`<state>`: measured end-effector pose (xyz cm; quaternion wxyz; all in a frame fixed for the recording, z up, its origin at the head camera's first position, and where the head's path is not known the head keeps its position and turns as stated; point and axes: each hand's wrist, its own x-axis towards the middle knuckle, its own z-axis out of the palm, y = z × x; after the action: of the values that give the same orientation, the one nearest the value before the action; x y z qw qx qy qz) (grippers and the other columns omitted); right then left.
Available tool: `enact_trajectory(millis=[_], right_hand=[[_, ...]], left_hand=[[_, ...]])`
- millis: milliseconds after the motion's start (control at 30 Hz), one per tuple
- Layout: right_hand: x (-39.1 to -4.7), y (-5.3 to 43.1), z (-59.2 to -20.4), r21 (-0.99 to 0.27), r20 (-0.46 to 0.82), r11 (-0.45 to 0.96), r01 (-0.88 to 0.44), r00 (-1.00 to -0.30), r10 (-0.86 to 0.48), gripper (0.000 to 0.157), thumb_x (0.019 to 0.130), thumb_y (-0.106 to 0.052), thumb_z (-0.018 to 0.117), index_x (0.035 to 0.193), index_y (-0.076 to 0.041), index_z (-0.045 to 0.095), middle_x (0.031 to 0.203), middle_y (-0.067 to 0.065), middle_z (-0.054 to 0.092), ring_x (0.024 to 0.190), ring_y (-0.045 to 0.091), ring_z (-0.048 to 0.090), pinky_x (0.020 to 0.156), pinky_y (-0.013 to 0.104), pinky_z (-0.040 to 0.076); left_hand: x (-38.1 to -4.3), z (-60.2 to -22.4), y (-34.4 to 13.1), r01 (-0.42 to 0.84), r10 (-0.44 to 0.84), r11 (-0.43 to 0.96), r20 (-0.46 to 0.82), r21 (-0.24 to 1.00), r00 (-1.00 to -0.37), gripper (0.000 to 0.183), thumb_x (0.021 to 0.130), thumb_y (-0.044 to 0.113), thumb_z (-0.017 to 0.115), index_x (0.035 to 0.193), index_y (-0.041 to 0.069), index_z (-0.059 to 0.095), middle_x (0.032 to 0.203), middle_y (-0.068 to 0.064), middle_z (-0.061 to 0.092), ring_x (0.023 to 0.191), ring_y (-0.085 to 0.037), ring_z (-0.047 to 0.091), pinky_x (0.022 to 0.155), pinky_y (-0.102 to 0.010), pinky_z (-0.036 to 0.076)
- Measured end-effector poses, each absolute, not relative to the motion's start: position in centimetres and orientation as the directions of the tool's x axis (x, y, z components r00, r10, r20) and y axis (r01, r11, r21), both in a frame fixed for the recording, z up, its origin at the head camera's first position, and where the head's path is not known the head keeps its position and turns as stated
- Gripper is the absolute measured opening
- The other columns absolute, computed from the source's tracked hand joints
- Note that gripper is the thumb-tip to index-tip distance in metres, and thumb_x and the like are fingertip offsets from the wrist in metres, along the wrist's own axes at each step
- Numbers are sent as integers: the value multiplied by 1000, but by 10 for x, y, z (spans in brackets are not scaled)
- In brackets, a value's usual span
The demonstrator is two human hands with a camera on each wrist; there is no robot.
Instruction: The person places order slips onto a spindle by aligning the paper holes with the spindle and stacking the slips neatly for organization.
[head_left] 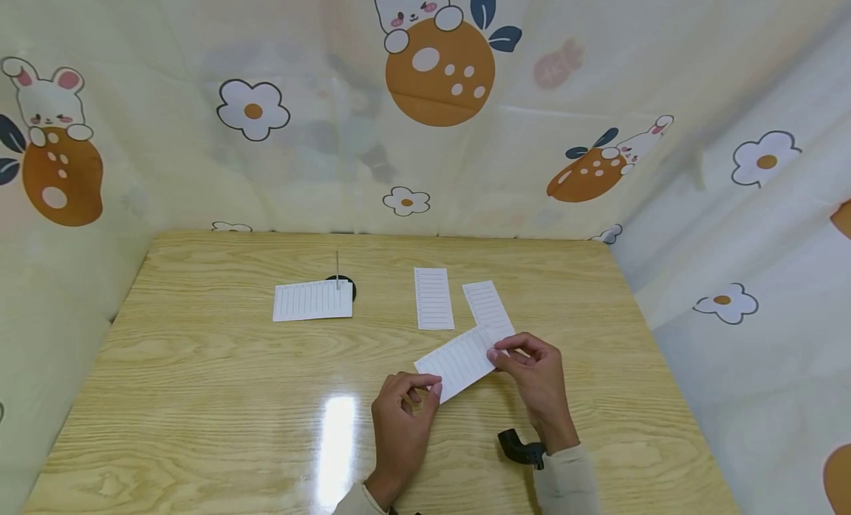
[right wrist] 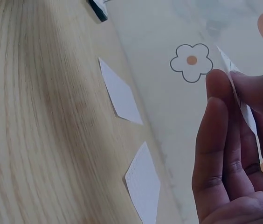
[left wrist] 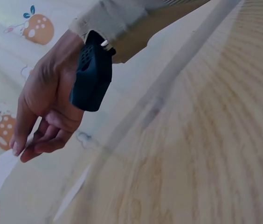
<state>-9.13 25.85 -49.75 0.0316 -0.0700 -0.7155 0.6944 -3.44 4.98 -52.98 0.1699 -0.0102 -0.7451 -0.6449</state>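
Observation:
Both hands hold one white ruled paper slip (head_left: 460,361), tilted above the table. My left hand (head_left: 402,424) pinches its lower left corner between thumb and fingers. My right hand (head_left: 540,382) pinches the right end; the right wrist view shows the slip (right wrist: 248,116) nearly edge-on between fingertips. Beneath and behind it lies a second ruled slip (head_left: 488,306), partly covered in the head view. A third ruled slip (head_left: 434,299) lies upright to the left of that one. In the left wrist view, the right hand (left wrist: 52,102) appears with a dark wrist device.
At the back left, a thin upright spike (head_left: 337,264) rises from a round black base (head_left: 353,290). Another ruled slip (head_left: 309,301) sits over that base, the spike at its right end. A patterned curtain (head_left: 319,168) borders the wooden table (head_left: 219,397) at the back and sides.

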Motion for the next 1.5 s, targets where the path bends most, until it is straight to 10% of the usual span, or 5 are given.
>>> enact_trajectory(millis=[533,1500], right_hand=[[-97,246,-492,-996,-24,83,25,-1000,8,30,81,-7,81,105,8,70,75,13,74,66,16,70,67,33,59],[-110,184,-501,-990,-89,117,81,-994,-58,19,81,-15,83,95,-5,75,100,14,72,71,19,72,72,47,59]], left_hand=[[-45,-526,26,202,-266,180,245,963,-932,5,90,19,74,93,23,76,84,7,68,72,-20,53,56,-22,40],[-65,-527,-41,134,-372,344,266,929,-889,16,83,7,77,90,22,79,79,9,68,69,-17,50,58,-23,39]])
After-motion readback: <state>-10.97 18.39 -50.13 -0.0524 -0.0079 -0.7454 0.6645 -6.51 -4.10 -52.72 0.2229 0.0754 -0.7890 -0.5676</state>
